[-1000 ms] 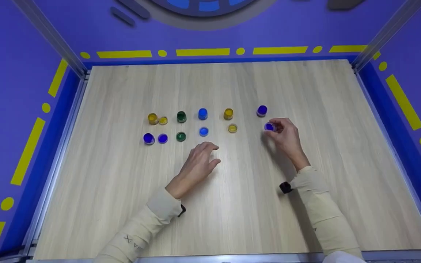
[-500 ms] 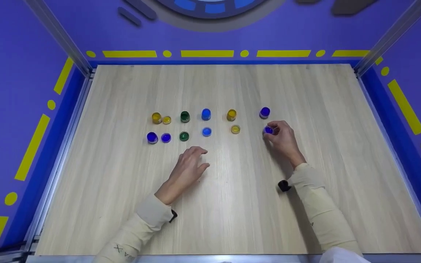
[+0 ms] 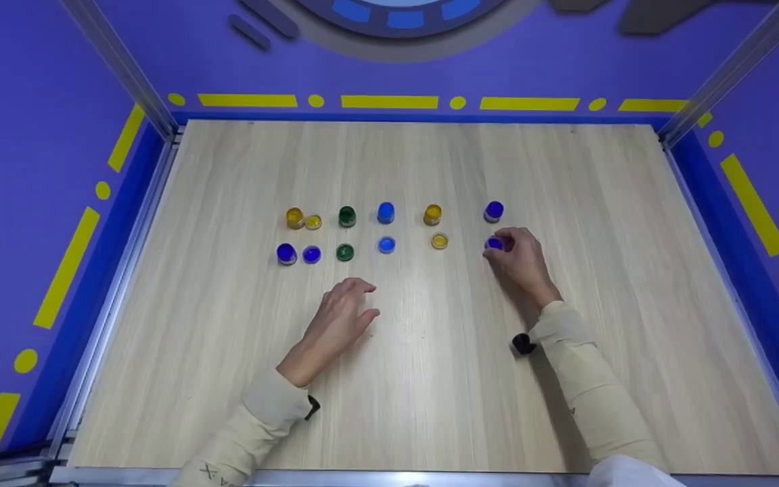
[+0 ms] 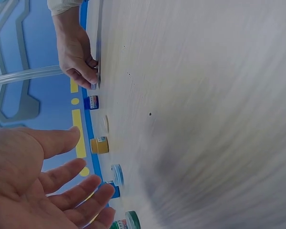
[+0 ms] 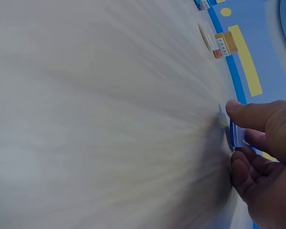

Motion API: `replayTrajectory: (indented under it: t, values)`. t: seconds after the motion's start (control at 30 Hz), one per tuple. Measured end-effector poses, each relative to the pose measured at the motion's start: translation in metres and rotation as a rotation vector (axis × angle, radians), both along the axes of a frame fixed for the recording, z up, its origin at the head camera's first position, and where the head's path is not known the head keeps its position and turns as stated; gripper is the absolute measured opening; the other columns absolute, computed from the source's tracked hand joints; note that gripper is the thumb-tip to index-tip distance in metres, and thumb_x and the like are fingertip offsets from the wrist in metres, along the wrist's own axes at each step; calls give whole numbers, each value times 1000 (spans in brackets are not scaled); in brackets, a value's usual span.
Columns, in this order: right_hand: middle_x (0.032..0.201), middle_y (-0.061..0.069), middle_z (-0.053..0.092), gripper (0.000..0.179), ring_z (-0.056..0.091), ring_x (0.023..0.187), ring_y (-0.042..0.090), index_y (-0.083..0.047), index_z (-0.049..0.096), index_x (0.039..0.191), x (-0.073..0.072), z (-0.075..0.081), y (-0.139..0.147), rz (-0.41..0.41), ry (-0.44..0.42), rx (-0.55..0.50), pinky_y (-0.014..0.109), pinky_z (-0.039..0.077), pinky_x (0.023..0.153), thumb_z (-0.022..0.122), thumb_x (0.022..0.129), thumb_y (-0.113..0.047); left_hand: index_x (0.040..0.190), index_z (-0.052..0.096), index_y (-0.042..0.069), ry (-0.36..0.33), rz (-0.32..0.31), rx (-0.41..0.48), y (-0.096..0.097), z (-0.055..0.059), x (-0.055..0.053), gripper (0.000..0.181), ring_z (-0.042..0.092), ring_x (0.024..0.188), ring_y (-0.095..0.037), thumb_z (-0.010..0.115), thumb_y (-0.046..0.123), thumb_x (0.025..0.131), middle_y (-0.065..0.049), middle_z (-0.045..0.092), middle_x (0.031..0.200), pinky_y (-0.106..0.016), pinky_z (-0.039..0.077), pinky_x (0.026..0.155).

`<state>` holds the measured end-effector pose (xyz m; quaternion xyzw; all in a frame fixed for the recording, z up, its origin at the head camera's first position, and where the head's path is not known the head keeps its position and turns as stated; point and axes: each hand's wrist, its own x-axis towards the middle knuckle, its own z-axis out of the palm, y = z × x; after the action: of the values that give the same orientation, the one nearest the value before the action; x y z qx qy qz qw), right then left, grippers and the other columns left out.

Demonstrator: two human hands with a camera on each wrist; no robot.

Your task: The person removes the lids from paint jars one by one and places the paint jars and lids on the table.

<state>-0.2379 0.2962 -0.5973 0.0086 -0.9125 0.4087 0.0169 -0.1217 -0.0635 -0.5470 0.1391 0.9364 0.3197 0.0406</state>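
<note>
My right hand (image 3: 523,262) pinches a small clear jar lid with purple paint inside (image 3: 493,243) between thumb and fingers, at the tabletop. Just behind that lid stands an uncapped purple paint jar (image 3: 493,211). In the right wrist view the lid (image 5: 237,134) is tilted on edge, partly hidden by the fingers. My left hand (image 3: 335,314) hovers over the table with relaxed fingers and holds nothing. Nearest to it are a green lid (image 3: 345,252) and a light blue lid (image 3: 386,245), which lie in front of the green jar (image 3: 347,216) and the blue jar (image 3: 386,213).
Further along the row stand a yellow jar (image 3: 433,214) and its lid (image 3: 439,241). At left, another yellow jar (image 3: 295,218) touches or nearly touches a yellow lid (image 3: 313,222); a purple jar (image 3: 286,253) sits beside a purple lid (image 3: 312,254). Blue panels wall the wooden table (image 3: 430,406).
The right hand has brought the purple lid slightly left, to directly in front of its jar. My left hand has drawn back toward the left and nearer me. The head view has shifted a little.
</note>
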Motion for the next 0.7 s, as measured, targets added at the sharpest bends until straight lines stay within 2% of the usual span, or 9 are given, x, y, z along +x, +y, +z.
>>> replayTrajectory:
  t: [0.17, 0.37, 0.57, 0.7]
  values:
    - [115, 25, 60, 43, 57, 106, 35, 11, 64, 123, 0, -1, -1, -12, -1, 25, 47, 46, 93, 80, 88, -7, 129, 65, 3, -14, 19, -15, -4, 1, 4, 35, 57, 125, -28, 74, 15, 96, -10, 61, 133, -46, 45, 106]
    - [115, 24, 59, 49, 56, 104, 34, 11, 60, 128, 2, -1, -3, -18, -4, 33, 46, 46, 91, 80, 88, -9, 129, 64, 3, -11, 43, 18, -15, 2, 6, 36, 56, 126, -29, 74, 15, 97, -11, 60, 134, -47, 44, 107]
    - [118, 22, 57, 50, 54, 106, 33, 10, 56, 135, 6, 2, 1, -7, -17, 11, 46, 45, 92, 74, 96, -18, 129, 65, 3, 8, 92, 37, -31, 3, 6, 36, 56, 128, -31, 73, 15, 97, -13, 61, 135, -48, 43, 108]
    - [124, 25, 57, 52, 55, 114, 36, 9, 54, 137, 10, 7, 6, 12, -11, 7, 50, 44, 99, 69, 101, -24, 132, 63, 2, 8, 132, 54, -45, 7, 3, 38, 53, 132, -33, 72, 15, 98, -16, 59, 139, -50, 41, 110]
